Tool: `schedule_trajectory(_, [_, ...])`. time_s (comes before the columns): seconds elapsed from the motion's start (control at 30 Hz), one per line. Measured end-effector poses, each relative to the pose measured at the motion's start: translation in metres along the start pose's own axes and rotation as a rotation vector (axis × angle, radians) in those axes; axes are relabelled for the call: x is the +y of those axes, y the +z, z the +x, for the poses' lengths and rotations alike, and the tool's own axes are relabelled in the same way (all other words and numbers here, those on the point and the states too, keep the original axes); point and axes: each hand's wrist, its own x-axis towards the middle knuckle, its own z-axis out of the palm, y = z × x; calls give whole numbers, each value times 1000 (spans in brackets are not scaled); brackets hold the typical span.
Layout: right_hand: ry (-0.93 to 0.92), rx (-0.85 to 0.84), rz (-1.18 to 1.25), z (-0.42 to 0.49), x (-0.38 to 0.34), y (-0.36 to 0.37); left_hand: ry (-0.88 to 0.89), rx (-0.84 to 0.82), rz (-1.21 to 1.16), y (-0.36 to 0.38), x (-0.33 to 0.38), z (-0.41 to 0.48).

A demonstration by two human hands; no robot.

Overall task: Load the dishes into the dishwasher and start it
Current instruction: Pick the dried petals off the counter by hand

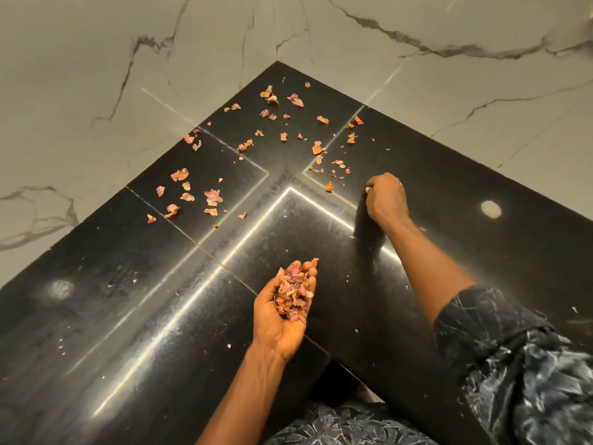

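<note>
your left hand (pixel 279 319) lies palm up over the near part of the black countertop (pixel 154 322). it is cupped, with the fingers nearly straight, and carries a loose heap of peels (pixel 293 292), pink and orange, that fills the palm up to the fingertips. one flake sticks out past the tip of the farthest finger.

your right hand (pixel 386 198) reaches farther in, knuckles up, fingers curled down so their tips meet the stone. whether they pinch a flake you cannot tell from here, since the fingertips are turned away and in shadow. the nearest loose flake (pixel 329 186) lies just beside that hand, to its left and apart from it. a dark patterned sleeve (pixel 487 326) is pushed up to your right elbow.

the countertop forms an inside corner, and scattered scraps (pixel 212 197) are strewn across it from the left run up into the far angle and round to the right run, most of them well apart from each other. small pale crumbs speck the stone nearer to you. thin joints cross the surface, and a bright line of reflected light bends along the corner. two round light spots glare on the stone, one right (pixel 491 209) and one left (pixel 61 289).

behind the counter rise pale marble wall tiles (pixel 96 75) with dark veins.

where the dishes and the dishwasher stand, this view does not tell.
</note>
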Motion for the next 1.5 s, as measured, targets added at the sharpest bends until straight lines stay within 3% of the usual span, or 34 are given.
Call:
schedule_trajectory(0.33, [-207,-41,70,-4,-69,25,84,34,-37,-15,19,-21])
schedule_trajectory(0.47, [-199,-70,67,-2,-57,19,83,31,-41,-19,20,-23])
schedule_trajectory(0.6, [-46,30,136,11,-8,-8,76,22,-36,-18,18,-19])
schedule_trajectory(0.67, [-6,-2,113,14,7,-15,68,24,-33,-18,14,-16])
schedule_trajectory(0.87, [-237,-64,-54,0,-6,-10,22,-11,7,-3,4,-12])
schedule_trajectory(1.0, [-157,-77,-36,-2,-24,-16,37,-30,12,2,4,-17])
schedule_trajectory(1.1, [-197,-270,92,-36,-42,-11,55,-30,-7,-2,8,-19])
schedule_trajectory(1.2, [-365,-429,140,-97,-48,6,84,-15,-25,-10,14,-19])
schedule_trajectory(1.3, [-472,-419,97,-126,-45,20,104,-8,-42,-16,18,-18])
schedule_trajectory(1.5, [-492,-367,-4,-143,-52,29,92,-25,-43,-14,13,-23])
